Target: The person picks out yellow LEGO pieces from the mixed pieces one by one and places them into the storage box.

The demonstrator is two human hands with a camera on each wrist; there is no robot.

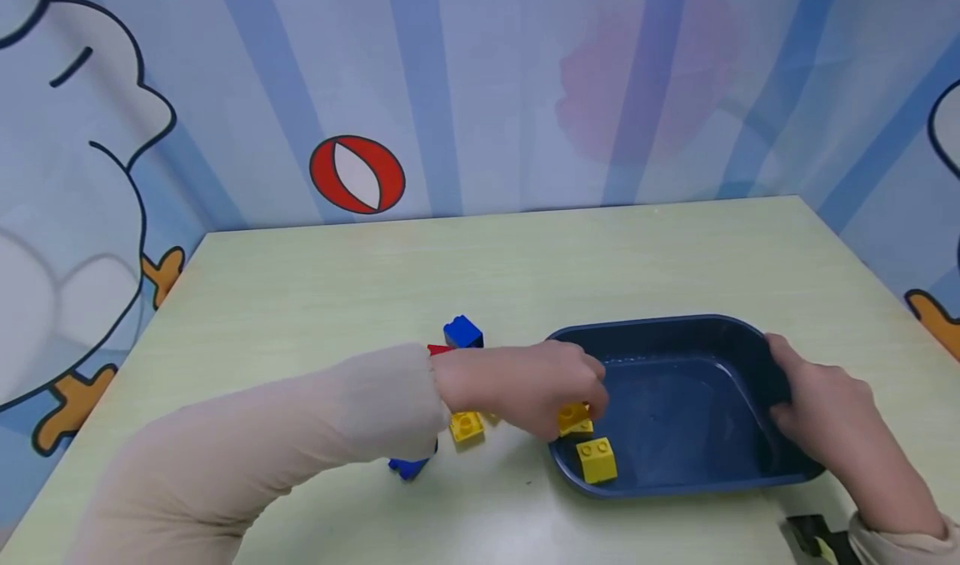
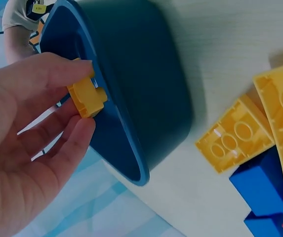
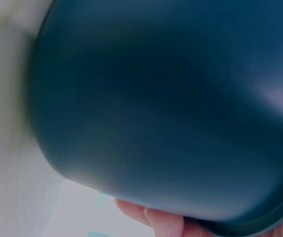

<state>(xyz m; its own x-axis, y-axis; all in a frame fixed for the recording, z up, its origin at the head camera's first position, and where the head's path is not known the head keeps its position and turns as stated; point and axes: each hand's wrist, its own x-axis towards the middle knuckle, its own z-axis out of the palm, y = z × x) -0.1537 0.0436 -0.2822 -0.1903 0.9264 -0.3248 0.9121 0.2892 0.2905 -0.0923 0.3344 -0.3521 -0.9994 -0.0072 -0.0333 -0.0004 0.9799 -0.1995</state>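
My left hand (image 1: 543, 386) pinches a yellow toy brick (image 2: 88, 96) between thumb and fingertips, at the left rim of a dark blue basin (image 1: 675, 419). Inside that basin, near its front left corner, lies another yellow brick (image 1: 597, 461). The right hand (image 1: 828, 407) grips the basin's right rim, thumb on the inner side; in the right wrist view its fingers (image 3: 166, 224) show at the lower edge, beneath the basin's wall (image 3: 156, 123). Part of the held brick is hidden by the left fingers in the head view.
Left of the basin on the pale table (image 1: 337, 290) lie a blue brick (image 1: 463, 332), a partly hidden red one (image 1: 438, 349), a yellow brick (image 1: 467, 427) and another blue piece (image 1: 408, 468). My left forearm crosses over this pile. A printed curtain (image 1: 487, 90) stands behind the table.
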